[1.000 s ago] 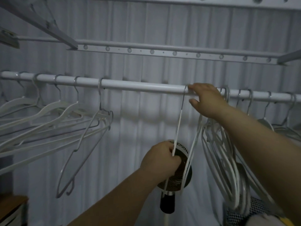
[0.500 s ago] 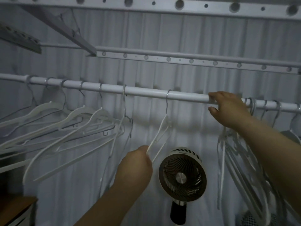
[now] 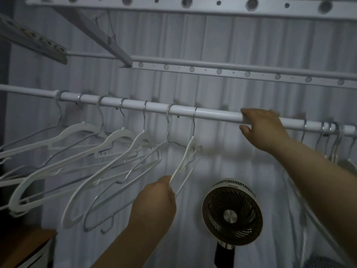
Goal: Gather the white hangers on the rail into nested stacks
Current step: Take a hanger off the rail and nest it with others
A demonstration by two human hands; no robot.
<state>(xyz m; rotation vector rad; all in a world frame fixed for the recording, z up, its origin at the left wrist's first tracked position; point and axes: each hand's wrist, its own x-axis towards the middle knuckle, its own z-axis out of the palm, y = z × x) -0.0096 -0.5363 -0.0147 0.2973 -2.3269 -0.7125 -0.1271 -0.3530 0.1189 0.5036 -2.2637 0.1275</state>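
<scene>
A white rail (image 3: pixel 216 114) runs across the view. Several white hangers (image 3: pixel 108 151) hang spread along its left part, angled toward me. One more white hanger (image 3: pixel 188 155) hangs by its hook just right of them, and my left hand (image 3: pixel 156 200) grips its lower arm from below. My right hand (image 3: pixel 260 126) rests on the rail further right, fingers over the top and thumb underneath. A bunch of hanger hooks (image 3: pixel 330 130) sits at the rail's far right, their bodies mostly hidden behind my right forearm.
A round fan (image 3: pixel 231 213) on a black stand stands below the rail, in front of a pale curtain (image 3: pixel 222 39). Perforated metal bars (image 3: pixel 231 72) cross above the rail. A wooden cabinet corner (image 3: pixel 23 244) shows at the bottom left.
My left hand has slid the gripped hanger leftward along the rail, away from the right bunch and close to the left group. My right hand stays on the rail. The view has shifted left.
</scene>
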